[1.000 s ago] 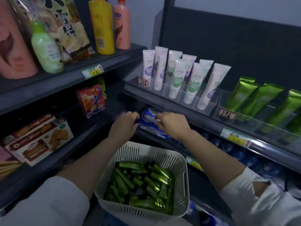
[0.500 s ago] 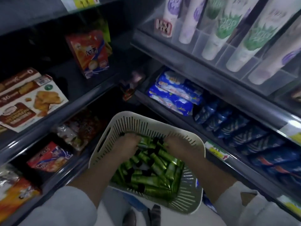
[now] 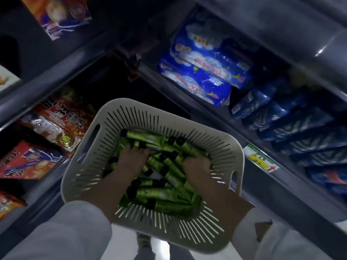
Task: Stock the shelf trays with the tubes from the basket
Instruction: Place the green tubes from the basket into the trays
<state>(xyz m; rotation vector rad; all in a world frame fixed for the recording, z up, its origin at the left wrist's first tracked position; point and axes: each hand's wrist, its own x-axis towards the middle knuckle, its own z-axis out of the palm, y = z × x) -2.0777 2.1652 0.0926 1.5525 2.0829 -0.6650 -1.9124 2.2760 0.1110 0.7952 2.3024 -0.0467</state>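
Tubes: green, black caps, heaped loose and crisscrossed in the basket. None are out yet. The shelf trays are not in view.

Handling (judged):
- Small and light; several should go in one hand.
- Bodies look soft and glossy, so they will likely dent under a hard squeeze and slide against each other.
- Cap end is the stiff part. Best hold is across the body near the cap, or a bundle held with caps lined up.
- Not fragile; a drop back into the pile should do no harm.
- The tangle is the main nuisance: a tube pulled from below may drag its neighbours along.

Left hand: palm down in the middle of the pile, forearm coming in over the near rim. Fingers curl down over a few tubes, with a cap showing between them. Reads as a grasp on those tubes.

Right hand: also palm down, at the right side of the pile close to the basket wall. Fingertips are buried among the tubes, so I cannot tell whether they are clenched on anything or just dug in.

Both wrists are bent downward, and both sleeves are at the near rim.

Basket sits in front of a lower shelf holding blue packs.
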